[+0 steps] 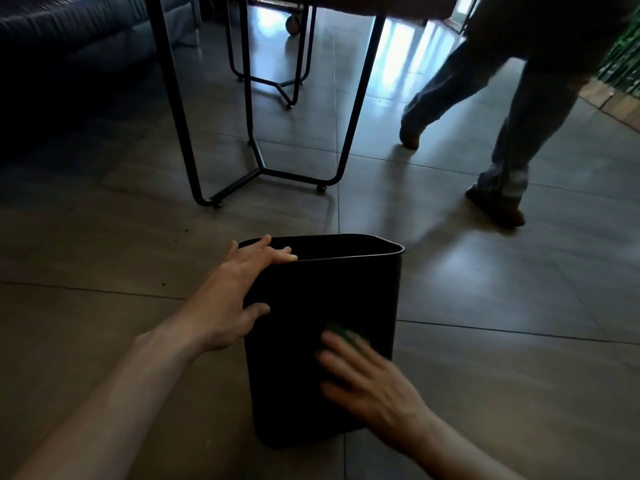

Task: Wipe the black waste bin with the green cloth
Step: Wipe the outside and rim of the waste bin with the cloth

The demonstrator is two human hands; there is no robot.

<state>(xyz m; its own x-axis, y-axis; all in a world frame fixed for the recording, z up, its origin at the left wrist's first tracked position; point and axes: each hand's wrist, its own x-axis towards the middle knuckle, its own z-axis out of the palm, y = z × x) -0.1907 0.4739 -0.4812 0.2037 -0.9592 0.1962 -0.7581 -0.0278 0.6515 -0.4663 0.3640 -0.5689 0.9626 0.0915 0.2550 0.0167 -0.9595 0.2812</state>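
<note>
The black waste bin (311, 299) stands on the tiled floor in front of me, tipped slightly away, its open top facing up. My left hand (235, 292) grips its near left corner, fingers hooked over the rim and thumb on the near wall. My right hand (363, 372) lies flat against the near wall low on the right, blurred by motion. It presses the green cloth (341, 331) against the bin; only a small green patch shows past the fingertips.
A table with black metal legs (263, 168) stands just beyond the bin. A dark sofa (69, 39) fills the far left. Another person's legs (498, 140) walk across the floor at the right. Green foliage (623, 60) sits at the far right edge.
</note>
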